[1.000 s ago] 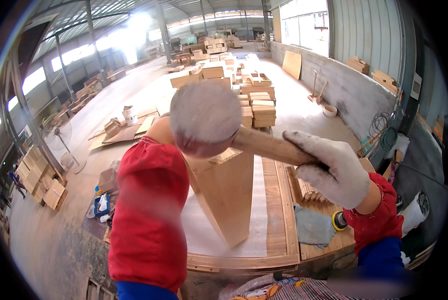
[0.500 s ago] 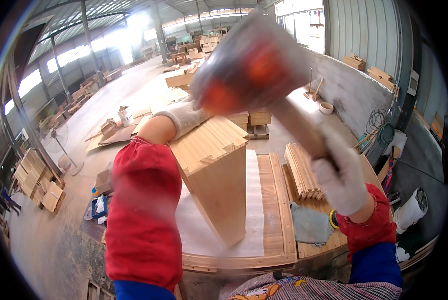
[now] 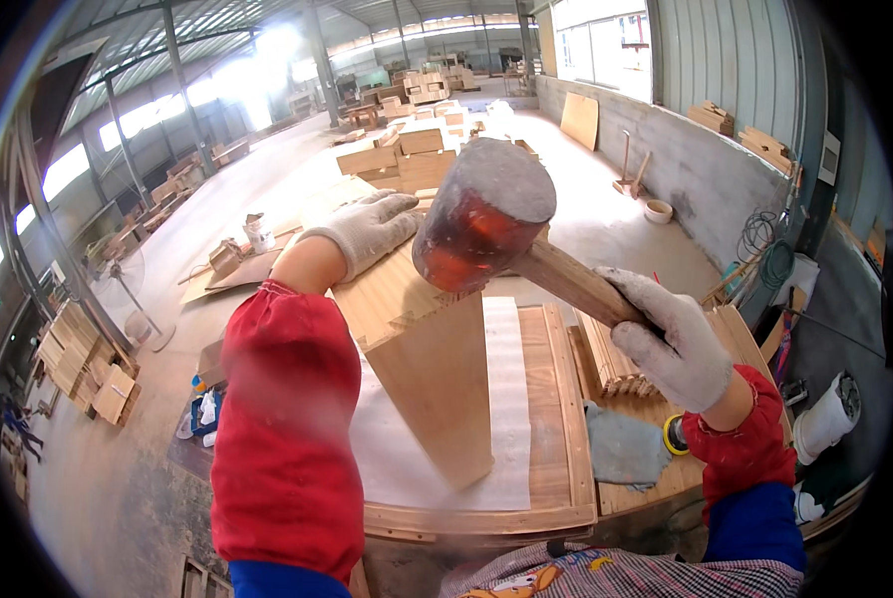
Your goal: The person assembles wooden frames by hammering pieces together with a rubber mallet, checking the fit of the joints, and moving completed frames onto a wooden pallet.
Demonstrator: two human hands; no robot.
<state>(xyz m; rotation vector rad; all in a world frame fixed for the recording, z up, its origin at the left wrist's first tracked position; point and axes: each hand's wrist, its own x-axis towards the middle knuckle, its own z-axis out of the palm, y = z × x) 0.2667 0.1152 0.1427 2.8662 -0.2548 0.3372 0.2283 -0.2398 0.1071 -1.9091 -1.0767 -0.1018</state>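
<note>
The right hand [image 3: 691, 344] wears a matt, off-white fabric glove [image 3: 704, 377] around the visibly grained brown wooden handle [image 3: 571, 279] of a red-and-black cylindrical mallet [image 3: 481, 219], whose side looks glossy and whose grey end face looks matt and scuffed. Beneath the left hand [image 3: 367, 234], gloved alike, the pale box-shaped wooden piece [image 3: 432, 384] looks smooth. Below the right hand, a limp grey rag [image 3: 626, 448] looks like dull cloth.

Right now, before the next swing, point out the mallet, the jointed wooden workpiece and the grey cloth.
Mallet [image 3: 491, 211]: head view, on its dark, rounded head.
Jointed wooden workpiece [image 3: 429, 374]: head view, on its near face.
Grey cloth [image 3: 626, 447]: head view, mid-surface.
</note>
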